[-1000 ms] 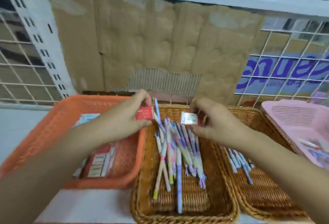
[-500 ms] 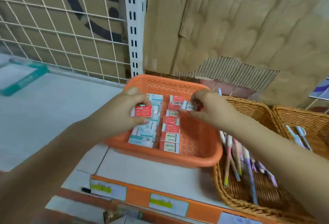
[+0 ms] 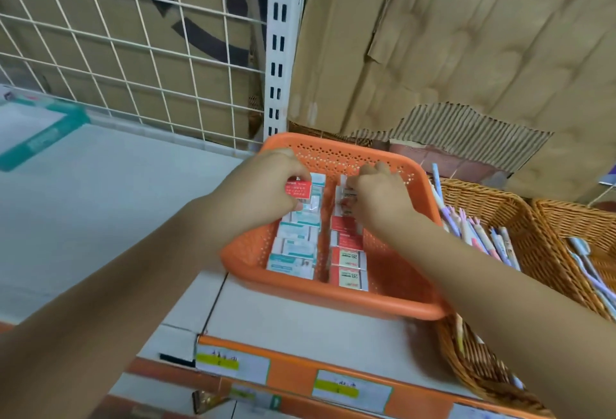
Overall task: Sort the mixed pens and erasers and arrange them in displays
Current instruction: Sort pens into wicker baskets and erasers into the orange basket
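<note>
Erasers [image 3: 348, 260] line an orange basket [image 3: 333, 300] in two rows. Left hand [image 3: 263, 187] pinches a red eraser [image 3: 298, 190]; right hand [image 3: 383, 200] pinches another eraser [image 3: 346, 200] in the right row.

A white wire grid [image 3: 133, 52] stands at the back left, with cardboard bearing dark print [image 3: 200, 28] behind it. A white slotted upright [image 3: 278, 45] rises just right of the grid. More creased cardboard [image 3: 466, 35] backs the right side, its face torn low down to bare corrugated flutes [image 3: 466, 128]. The pale shelf [image 3: 116, 212] has an orange front strip [image 3: 290, 375] carrying a white label with a yellow band [image 3: 233, 363] and another label [image 3: 353, 388]. A teal-edged flat box [image 3: 40, 132] lies far left.
</note>
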